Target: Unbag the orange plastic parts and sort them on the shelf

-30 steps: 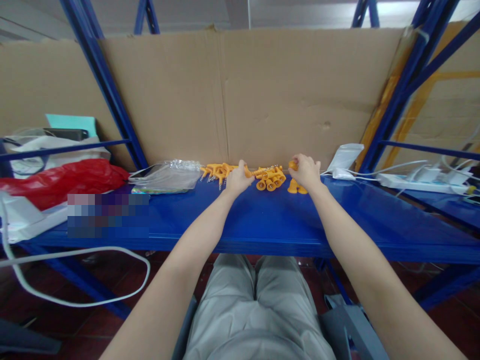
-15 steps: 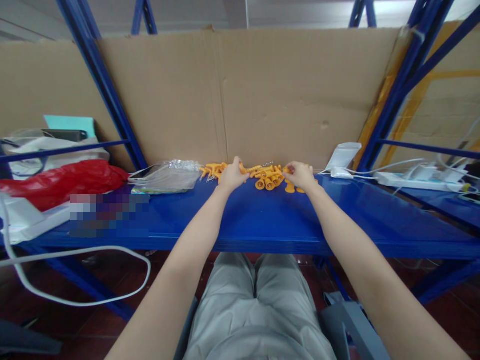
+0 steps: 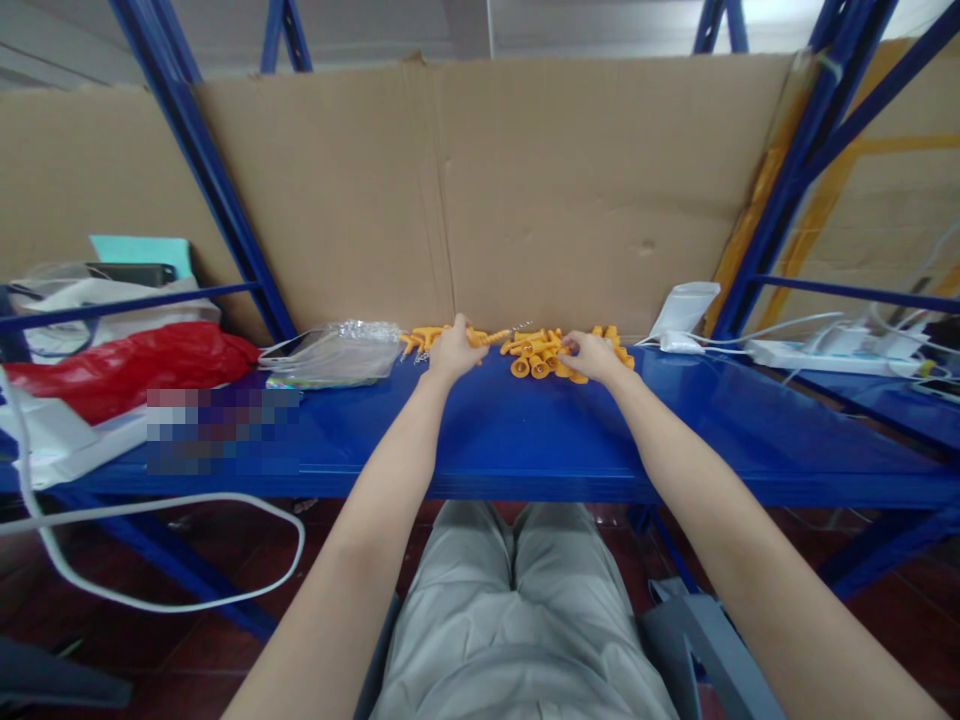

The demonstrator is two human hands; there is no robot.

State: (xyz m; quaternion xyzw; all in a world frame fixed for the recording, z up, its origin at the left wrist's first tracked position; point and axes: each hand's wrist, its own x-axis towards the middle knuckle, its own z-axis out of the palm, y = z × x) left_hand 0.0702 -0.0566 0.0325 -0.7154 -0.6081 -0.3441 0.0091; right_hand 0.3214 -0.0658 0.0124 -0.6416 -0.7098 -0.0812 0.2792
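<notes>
Small orange plastic pieces lie in a row at the back of the blue shelf [image 3: 525, 440], against the cardboard wall. My left hand [image 3: 452, 351] is closed on one orange piece [image 3: 489, 337] at the left part of the row, beside a left cluster of orange pieces [image 3: 421, 339]. My right hand [image 3: 590, 355] rests with curled fingers on the middle pile of orange pieces [image 3: 534, 354], fingertips pinching one of them. A few more orange pieces [image 3: 613, 337] show just behind that hand.
A clear plastic bag [image 3: 334, 350] lies left of the pieces, then a red bag [image 3: 127, 362] and white items. A white pouch [image 3: 686, 306], a power strip [image 3: 825, 353] and cables sit to the right. A white cable [image 3: 172, 600] loops below. Blue uprights [image 3: 217, 190] flank the shelf.
My right hand came down from holding an orange piece in the air and moved left onto the middle pile. My left hand shifted slightly left and farther back.
</notes>
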